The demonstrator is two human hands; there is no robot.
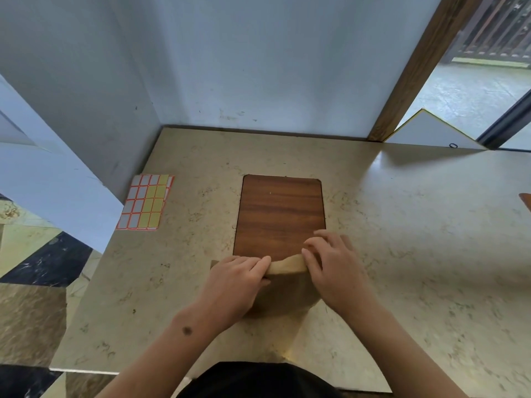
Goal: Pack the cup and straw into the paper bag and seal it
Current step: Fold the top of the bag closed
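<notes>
- The paper bag (290,285) stands on the beige marbled desk (402,254), close to the near edge and about midway across, between the two forearms.
- Its top is rolled or folded over into a pale band that runs between the two hands.
- The left hand (238,280) grips the left end of that folded top, fingers curled over it and thumb underneath, closed on the paper.
- The right hand (330,262) holds the right end, fingers bent and pressed down on the fold, also closed on the paper.
- The cup and straw cannot be seen; the folded top and the hands cover the bag's mouth.
- Just behind the bag a dark wood-grain board (280,214) lies flat on the desk, with rounded far corners; the bag's top hides the board's near edge.
- A sheet of labels (146,202), grey and yellow rectangles edged in orange, lies flat near the left edge of the desk, well apart from the bag and to the left of the board.
- A white wall (244,67) rises at the back of the desk, and a wooden door frame (416,67) leans across the upper right.
- A white panel (431,130) with a yellow edge sits at the far right corner.
- Nothing lies between the hands and the label sheet.
</notes>
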